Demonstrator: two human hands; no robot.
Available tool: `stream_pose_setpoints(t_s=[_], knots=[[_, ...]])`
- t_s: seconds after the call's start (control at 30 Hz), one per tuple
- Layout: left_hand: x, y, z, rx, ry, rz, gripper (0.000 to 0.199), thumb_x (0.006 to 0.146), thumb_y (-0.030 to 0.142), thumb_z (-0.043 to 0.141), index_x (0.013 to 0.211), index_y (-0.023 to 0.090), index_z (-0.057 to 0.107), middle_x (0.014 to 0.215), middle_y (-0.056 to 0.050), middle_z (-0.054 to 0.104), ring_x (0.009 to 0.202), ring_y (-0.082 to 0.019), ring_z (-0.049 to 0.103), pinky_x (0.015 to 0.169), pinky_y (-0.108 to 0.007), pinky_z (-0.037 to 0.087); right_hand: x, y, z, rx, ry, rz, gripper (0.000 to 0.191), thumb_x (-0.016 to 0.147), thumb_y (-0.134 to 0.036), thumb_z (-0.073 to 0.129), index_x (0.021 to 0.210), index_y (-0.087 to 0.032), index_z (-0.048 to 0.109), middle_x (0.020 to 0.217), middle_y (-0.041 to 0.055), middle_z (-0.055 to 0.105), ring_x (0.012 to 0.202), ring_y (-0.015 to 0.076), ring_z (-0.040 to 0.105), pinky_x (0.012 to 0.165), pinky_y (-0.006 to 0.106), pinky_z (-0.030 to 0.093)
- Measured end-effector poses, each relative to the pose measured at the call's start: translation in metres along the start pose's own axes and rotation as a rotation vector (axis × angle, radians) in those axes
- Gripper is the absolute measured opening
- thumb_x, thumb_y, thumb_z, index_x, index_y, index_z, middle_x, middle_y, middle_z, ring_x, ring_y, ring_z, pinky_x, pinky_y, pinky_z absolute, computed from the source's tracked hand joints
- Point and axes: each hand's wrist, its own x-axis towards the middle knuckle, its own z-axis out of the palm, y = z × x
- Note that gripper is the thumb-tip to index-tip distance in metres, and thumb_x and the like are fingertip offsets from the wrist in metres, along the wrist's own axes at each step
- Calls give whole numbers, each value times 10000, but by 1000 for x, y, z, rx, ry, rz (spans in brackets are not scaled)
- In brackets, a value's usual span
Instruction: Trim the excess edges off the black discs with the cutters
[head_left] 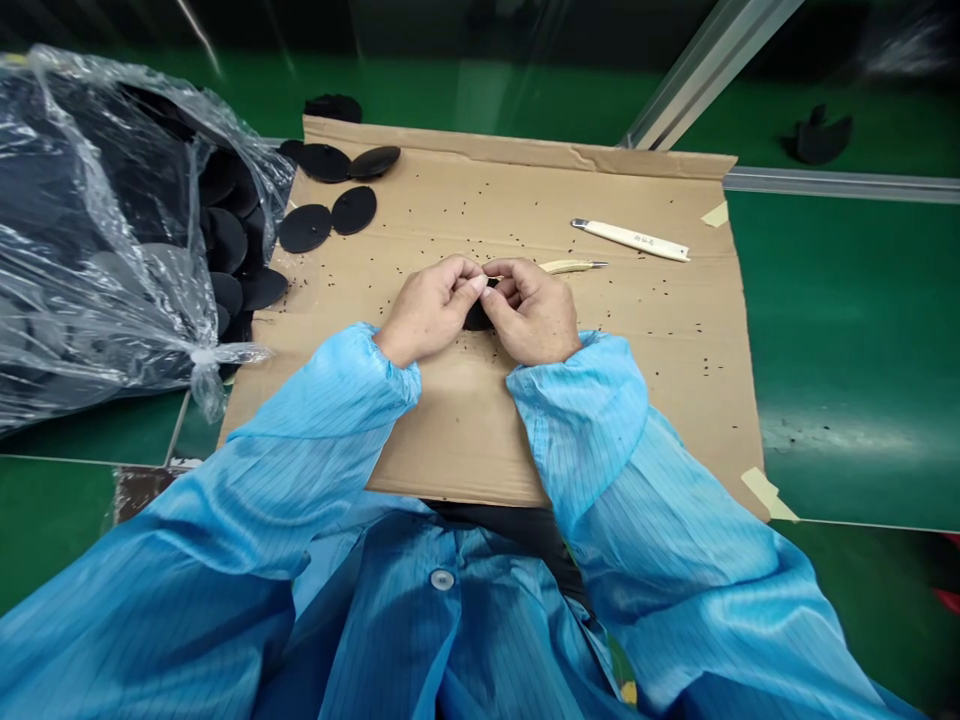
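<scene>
Head view: the fingertips of the left hand (431, 310) and right hand (536, 315) nearly meet, thumbs and forefingers drawn narrow at the far edge of a black disc (478, 318). Both seem to hold that edge; whether a smaller bit sits between the tips, I cannot tell. The disc is low between the hands, over the cardboard (457, 430). A light, even pinch with the thumbs close together would likely keep it steady without bending the rim, and resting the wrists would help fine finger work.

Just beyond the right hand lies a curved tool (566, 267), its metal tip pointing away to the right; knuckles should keep clear of it. Farther right is a white-handled knife (637, 240). Dark specks dot the cardboard, so a wiped spot would probably keep grit off the disc. To the left, loose discs (304, 229) lie beside a clear plastic bag (97, 230) of more discs.
</scene>
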Motion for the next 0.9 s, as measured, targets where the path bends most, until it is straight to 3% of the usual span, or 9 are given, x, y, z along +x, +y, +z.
stream_pose_setpoints(t_s=[0.9], knots=[[0, -1, 0, 27, -15, -6, 250, 896, 365, 457, 928, 157, 591, 854, -32, 650, 776, -145, 587, 694, -245, 456, 0, -5, -2, -70, -39, 28, 296, 878, -397, 501, 1011, -167, 632, 661, 7, 576, 575, 154, 542, 602, 281, 457]])
